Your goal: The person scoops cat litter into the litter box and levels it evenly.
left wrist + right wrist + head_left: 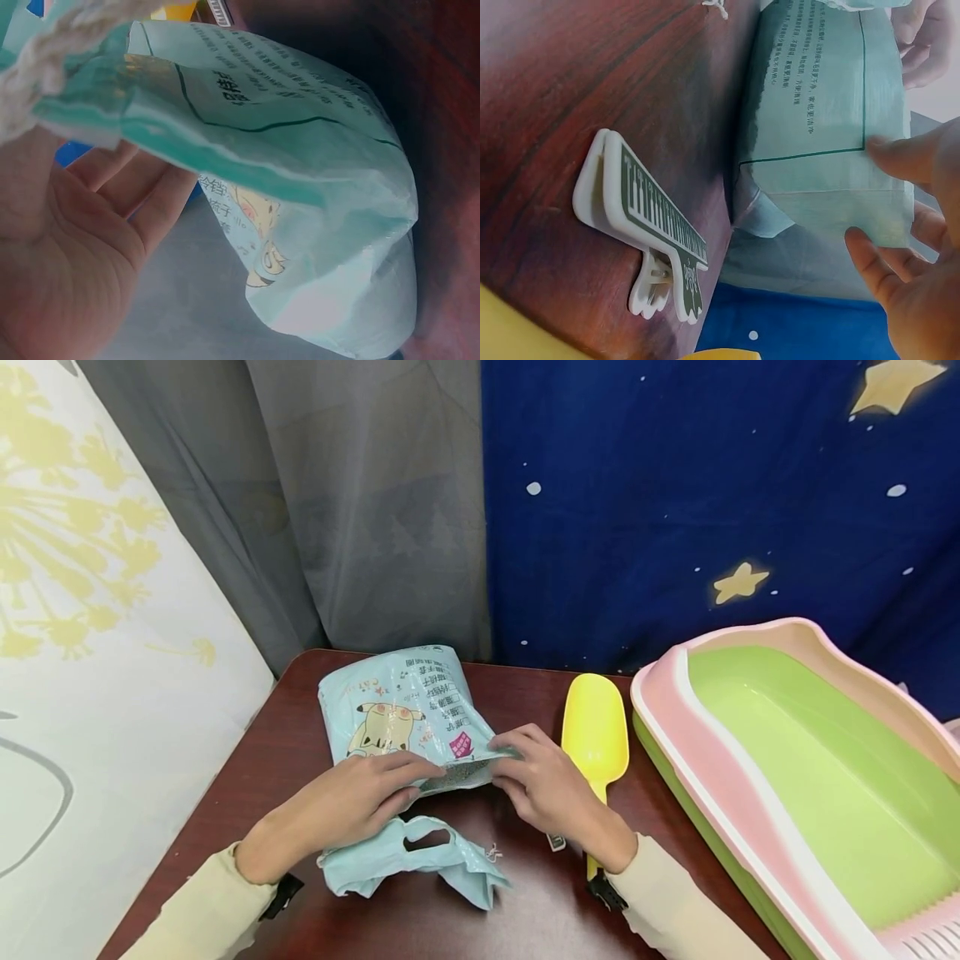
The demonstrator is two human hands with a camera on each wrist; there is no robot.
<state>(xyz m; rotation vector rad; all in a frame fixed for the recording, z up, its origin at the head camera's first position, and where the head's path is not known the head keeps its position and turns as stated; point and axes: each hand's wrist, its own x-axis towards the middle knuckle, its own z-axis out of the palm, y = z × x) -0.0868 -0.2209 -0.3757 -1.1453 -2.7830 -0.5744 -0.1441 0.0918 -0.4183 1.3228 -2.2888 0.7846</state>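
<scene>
A light-blue printed bag (390, 681) with a cartoon animal lies on the table, its torn mouth facing me. Grey granules (467, 772) show inside the mouth. My left hand (341, 802) pinches the left part of the bag's rim, its fingers over the top edge. At the right corner, my right hand (551, 789) pinches the rim, thumb on one face and fingers on the other in the right wrist view. Below the mouth lies a torn-off blue bag top (420, 860) with a handle hole and white string, under my left wrist.
A yellow scoop (596, 727) lies right of the bag, its handle running under my right forearm. Near it is a white clip (641, 217) with a dark printed face. The pink and green litter box (723, 777) stands at the right. Curtains (375, 510) hang behind the table.
</scene>
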